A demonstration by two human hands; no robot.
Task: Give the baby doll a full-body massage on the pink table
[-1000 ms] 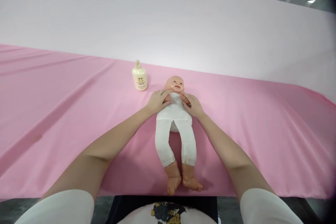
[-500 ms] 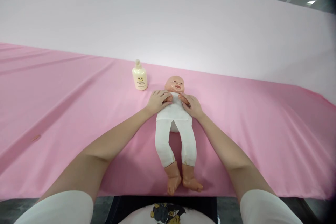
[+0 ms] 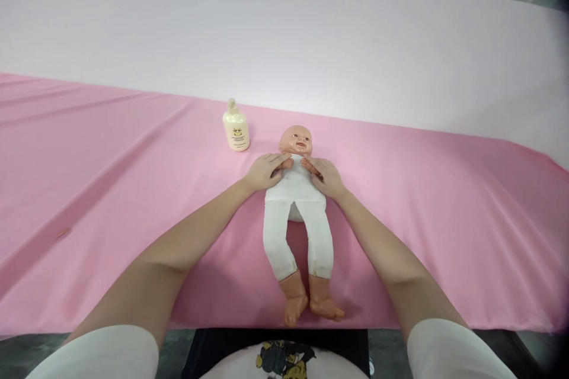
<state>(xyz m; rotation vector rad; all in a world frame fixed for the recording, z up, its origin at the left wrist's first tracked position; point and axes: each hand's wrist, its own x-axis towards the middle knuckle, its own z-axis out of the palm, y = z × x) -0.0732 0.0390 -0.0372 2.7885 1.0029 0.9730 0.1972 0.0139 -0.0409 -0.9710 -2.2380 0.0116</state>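
Note:
A baby doll (image 3: 294,186) with a white cloth body and bare plastic head, hands and feet lies on its back, feet towards me. My left hand (image 3: 267,171) is wrapped round the doll's arm on the left side, close to its small hand at the chest. On the other side my right hand (image 3: 326,176) holds the doll's other arm the same way. Both doll hands show between my fingers and thumbs, near the doll's chin. A cream pump bottle (image 3: 236,127) with a printed label stands upright beyond my left hand, apart from it.
Pink cloth (image 3: 133,189) covers the table, with folds at the left and right. A white wall panel (image 3: 267,29) rises behind it. A small reddish-brown mark or scrap (image 3: 63,233) shows on the cloth at the left.
My left hand has shifted slightly outward on the doll's arm, its thumb lower. My right hand stays almost in place. The whole view has tipped slightly.

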